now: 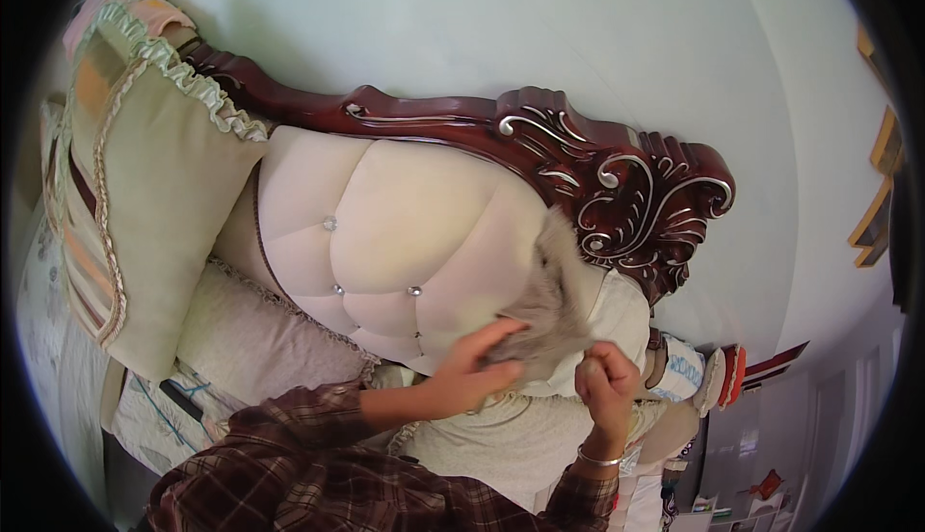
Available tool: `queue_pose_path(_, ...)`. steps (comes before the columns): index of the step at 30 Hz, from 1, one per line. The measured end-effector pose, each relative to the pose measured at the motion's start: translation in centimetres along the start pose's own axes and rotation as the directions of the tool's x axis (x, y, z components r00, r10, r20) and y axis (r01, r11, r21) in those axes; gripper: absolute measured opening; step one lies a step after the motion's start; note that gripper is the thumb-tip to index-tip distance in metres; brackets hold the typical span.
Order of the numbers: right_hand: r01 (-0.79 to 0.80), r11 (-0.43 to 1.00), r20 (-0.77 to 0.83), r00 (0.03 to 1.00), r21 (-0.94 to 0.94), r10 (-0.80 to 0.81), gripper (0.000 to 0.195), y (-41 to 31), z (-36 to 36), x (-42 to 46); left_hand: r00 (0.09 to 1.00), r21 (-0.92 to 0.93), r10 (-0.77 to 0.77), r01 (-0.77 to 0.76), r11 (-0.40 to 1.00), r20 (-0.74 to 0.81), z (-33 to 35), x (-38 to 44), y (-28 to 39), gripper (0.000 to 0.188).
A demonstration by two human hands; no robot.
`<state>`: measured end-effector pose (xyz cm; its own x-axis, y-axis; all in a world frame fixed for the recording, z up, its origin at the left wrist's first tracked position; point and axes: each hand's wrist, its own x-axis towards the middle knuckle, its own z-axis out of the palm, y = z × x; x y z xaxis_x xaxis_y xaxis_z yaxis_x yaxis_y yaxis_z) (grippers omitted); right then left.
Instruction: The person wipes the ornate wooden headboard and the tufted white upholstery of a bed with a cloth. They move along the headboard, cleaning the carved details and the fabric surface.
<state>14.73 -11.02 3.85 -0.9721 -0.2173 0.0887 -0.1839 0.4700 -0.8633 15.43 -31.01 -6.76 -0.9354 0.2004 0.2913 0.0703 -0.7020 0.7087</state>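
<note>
A grey-brown piece of fabric [553, 315], blurred by motion, hangs in front of the sofa's right end. My right hand [608, 380] is closed in a fist on one corner of it. Against its left edge is my left hand [473, 369], fingers and thumb apart; whether they pinch the fabric is unclear. Behind it rises the cream tufted sofa back [412, 207] with crystal-like buttons. A white cloth [621, 315] covers the right end of that back, partly hidden by the fabric.
Dark red carved wood trim [433, 116] with silver scrollwork tops the sofa back. At left stands a large pale green ruffled cushion [181, 149], beside a beige fringed cushion [267, 322]. A light seat cover [484, 445] lies below my hands. Further right are a red-edged cushion [733, 376] and wall frames [885, 142].
</note>
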Motion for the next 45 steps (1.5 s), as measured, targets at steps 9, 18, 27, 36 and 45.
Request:
queue_pose_path(9,0.061,0.996,0.698,0.711,0.064,-0.089,0.010,-0.9,-0.1,2.5,0.591,0.349,0.593,-0.483,0.803,-0.547,-11.5,-10.4,6.1,0.036)
queue_pose_path(18,0.424,0.822,-0.013,0.891,0.379,-0.454,0.021,-0.2,5.0,12.2,0.528,0.076,0.646,-0.739,0.669,-0.552,-16.1,-17.8,14.5,0.049)
queue_pose_path(27,0.323,0.795,0.369,0.753,0.513,-0.544,0.020,3.7,16.4,9.3,0.292,0.341,0.732,-0.739,0.582,-0.616,-18.0,-25.5,16.9,0.051)
queue_pose_path(36,0.726,0.408,0.099,0.544,-0.554,-0.833,0.015,0.0,17.7,19.3,-0.079,0.511,0.654,-0.696,0.505,-0.753,-14.3,-25.6,18.6,0.049)
queue_pose_path(45,0.047,0.859,0.451,0.836,0.510,-0.314,0.032,-2.0,22.1,13.1,-0.138,0.580,0.727,-0.709,0.402,-0.673,-15.6,-28.5,16.9,0.066)
